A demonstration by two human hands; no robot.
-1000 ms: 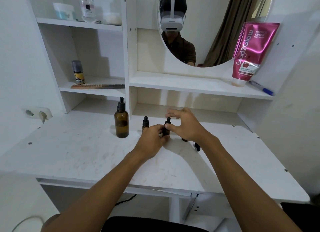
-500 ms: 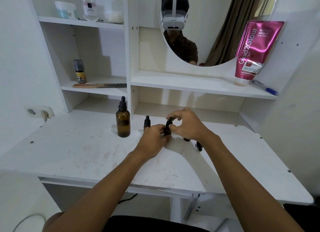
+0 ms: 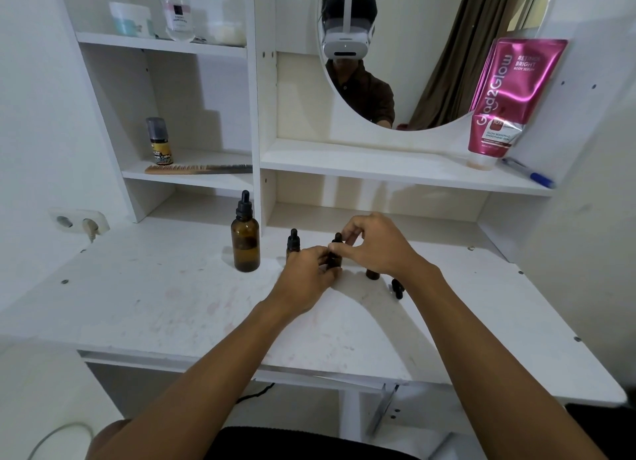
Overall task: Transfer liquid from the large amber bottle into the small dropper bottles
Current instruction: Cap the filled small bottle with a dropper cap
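Left hand (image 3: 306, 270) is curled around the body of a small dropper bottle (image 3: 334, 258) mid-table (image 3: 155, 304), while right hand (image 3: 377, 244) pinches its black cap from 3 o'clock. Large amber bottle (image 3: 245, 241) stands capped at its 9 o'clock, another small one (image 3: 293, 242) between.

We see a white bench (image 3: 155, 298), faintly smudged with pink, carrying a large amber bottle (image 3: 245, 244) with a black dropper cap, and to its right small dropper bottles (image 3: 293, 242) that are dark amber with black caps. At upper right a glossy magenta tube (image 3: 506, 98) with white lettering and a pale cap stands by a blue pen (image 3: 528, 172), while at centre left lie a tan comb (image 3: 198, 168) and a dark-capped bottle with a yellow label (image 3: 159, 142). On the white shelf (image 3: 161, 42) at upper left sit a pale aqua jar (image 3: 131, 19) and a clear bottle (image 3: 179, 10) with a pink top.
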